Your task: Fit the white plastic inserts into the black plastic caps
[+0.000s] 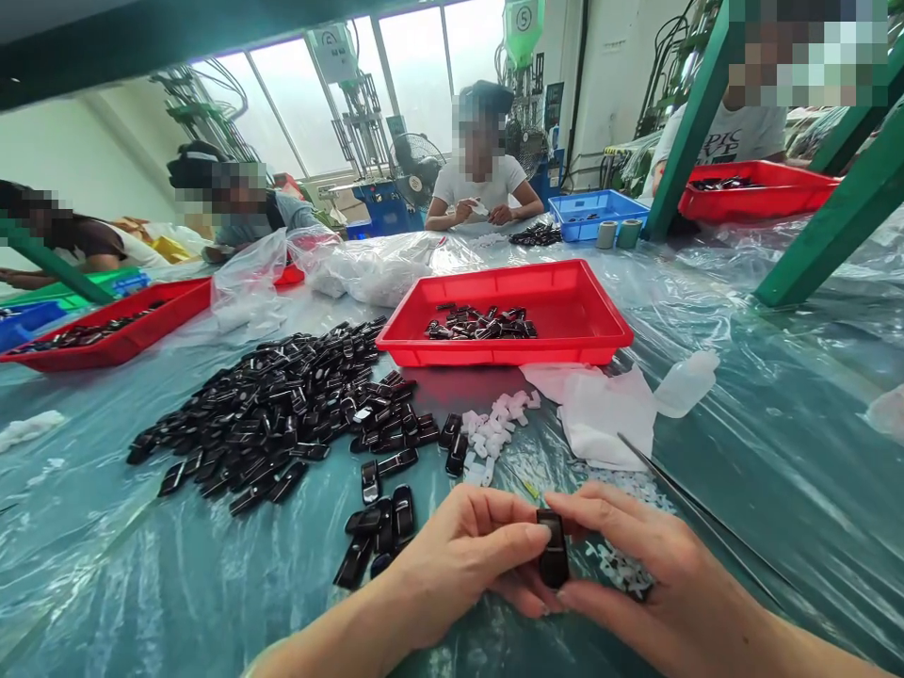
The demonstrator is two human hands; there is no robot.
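Between my two hands is a small glossy black plastic piece (553, 551), held upright just above the table. My left hand (470, 556) pinches its left side, thumb near the top edge. My right hand (636, 551) grips it from the right, fingers at the top and thumb by the lower end. Several similar black pieces (381, 523) lie left of my hands, in front of a big heap of them (282, 405). Beyond my hands is a small pile of white pieces (498, 424). White scraps (618, 570) lie partly behind my right hand.
Ahead stands a red tray (508, 353) with black pieces inside. Long metal tweezers (706, 513) and a white cloth (611, 414) lie to the right. Green posts (833, 217) rise at the right. Co-workers sit across the plastic-covered table (798, 443), near another red tray (120, 344).
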